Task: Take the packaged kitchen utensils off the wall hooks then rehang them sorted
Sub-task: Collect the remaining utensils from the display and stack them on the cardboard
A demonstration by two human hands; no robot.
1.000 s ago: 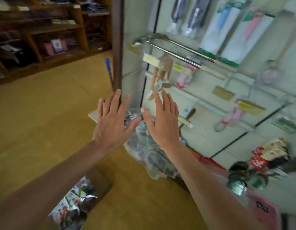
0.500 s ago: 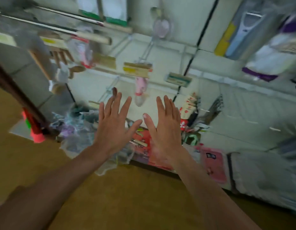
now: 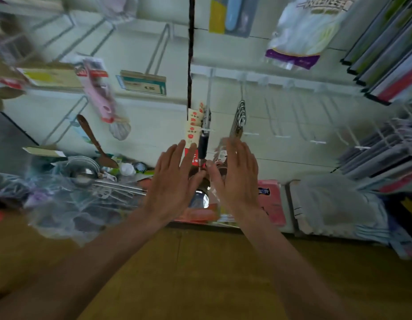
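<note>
Two bare hands, left (image 3: 171, 181) and right (image 3: 237, 174), spread flat and empty before a pale slatted shop wall (image 3: 140, 51)
Pink packaged utensil (image 3: 97, 88) hangs upper left; steel ladles (image 3: 84, 174) heaped below; yellow-brown floor (image 3: 200, 273) underneath.

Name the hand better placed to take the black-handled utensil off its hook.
Left, narrowly. The left hand is open, its fingertips just beside the black-handled utensil; the right hand, also open, sits under the steel utensils.

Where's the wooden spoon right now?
Head view, left side: the wooden spoon hangs tilted on the wall, below the pink utensil pack, above the metal ladles.
</note>
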